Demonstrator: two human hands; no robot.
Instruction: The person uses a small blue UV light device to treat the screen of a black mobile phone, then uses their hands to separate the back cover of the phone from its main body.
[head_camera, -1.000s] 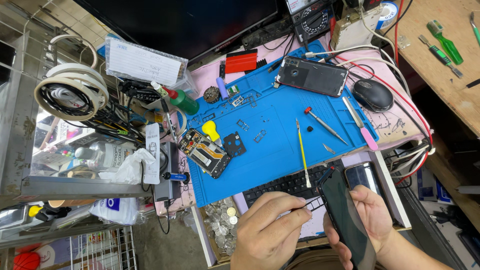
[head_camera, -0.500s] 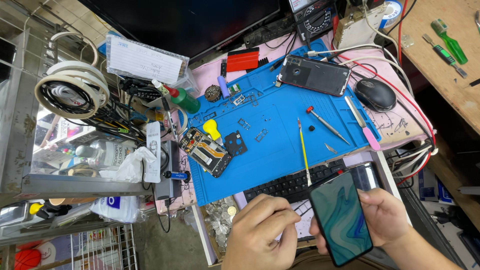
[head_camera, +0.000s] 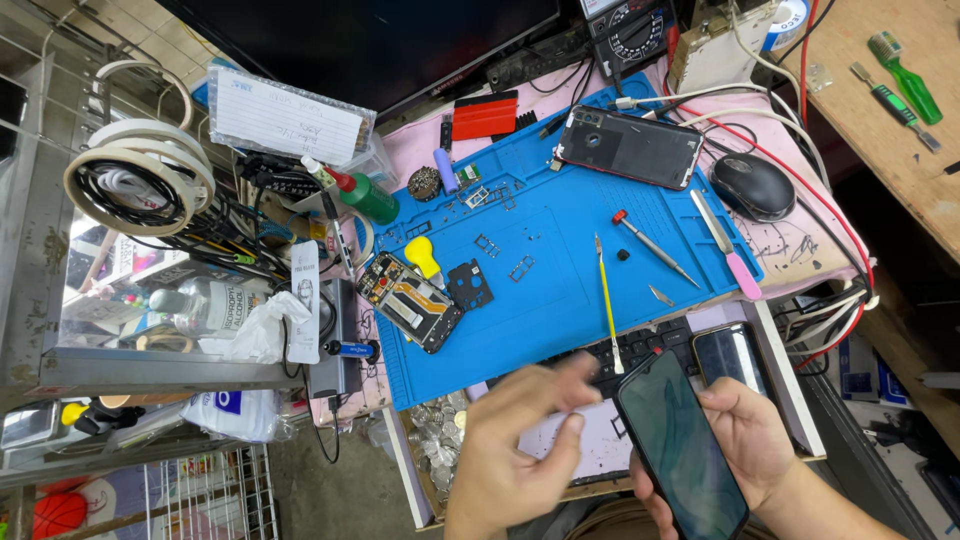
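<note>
Holding a phone (head_camera: 680, 450) at the lower right of the head view, the right hand (head_camera: 745, 440) wraps it from the right, fingers curled behind the far edge, thumb side toward the body; the grip is closed on the phone. Phone sits tilted, top end toward the keyboard (head_camera: 640, 350), screen up, dark and glossy with a faint teal sheen, thin black rim, a small red spot at its top corner. Left hand (head_camera: 520, 440) hovers just left of the phone, blurred, fingers spread and loose, holding nothing, not touching the screen. Largest item on the bench: blue mat (head_camera: 560, 250) over a pink sheet, with small metal brackets scattered on it. At its top right lies a second phone (head_camera: 630, 147), back up, dark with a red edge. Black mouse (head_camera: 752, 186) just right of the mat. White lined card (head_camera: 285, 115) in a clear box at upper left, handwriting on it. Clear bottle (head_camera: 200, 305) with a white label lies on its side on the left shelf. Opened phone frame (head_camera: 408, 300) at the mat's left edge, yellow pick (head_camera: 420, 255) beside it. Green bottle (head_camera: 365, 195) with a red neck, tilted. Yellow tweezers (head_camera: 606, 300) and a red-tipped screwdriver (head_camera: 655, 248) lie mid-mat.
</note>
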